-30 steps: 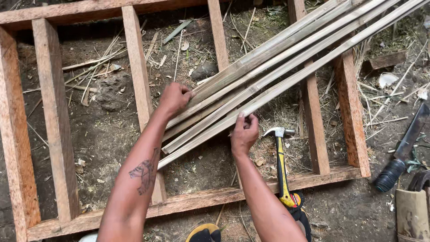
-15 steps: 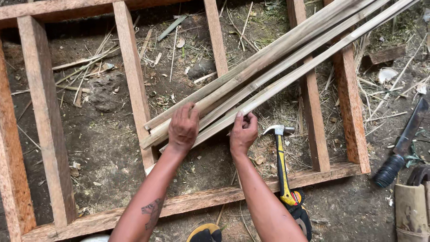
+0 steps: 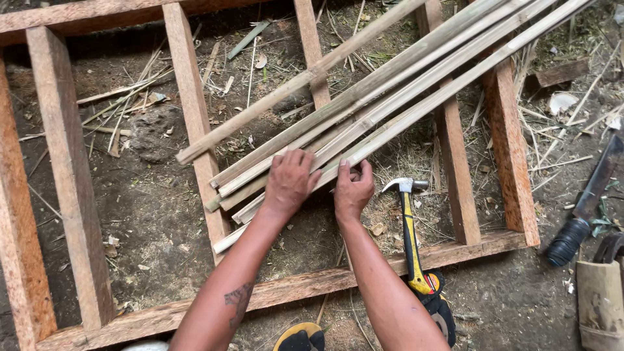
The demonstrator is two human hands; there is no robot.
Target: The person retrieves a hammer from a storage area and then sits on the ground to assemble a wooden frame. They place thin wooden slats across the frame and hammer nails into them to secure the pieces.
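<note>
Several long split bamboo strips (image 3: 403,91) lie slanted across a reddish wooden frame (image 3: 195,110), their near ends resting by one upright rail. My left hand (image 3: 290,184) lies palm down on the lower strips near their ends. My right hand (image 3: 353,189) grips the edge of the nearest strip, fingers curled around it. One strip (image 3: 292,84) lies apart, higher and to the left of the bundle.
A claw hammer (image 3: 411,234) with a yellow and black handle lies on the ground right of my right hand. A large knife with a black handle (image 3: 585,205) lies at the far right beside a bamboo piece (image 3: 598,305). Bamboo scraps litter the dirt.
My left hand has slid down and to the right along the strips, close to my right hand. The bundle has spread, with one strip now lying apart at the upper left.
</note>
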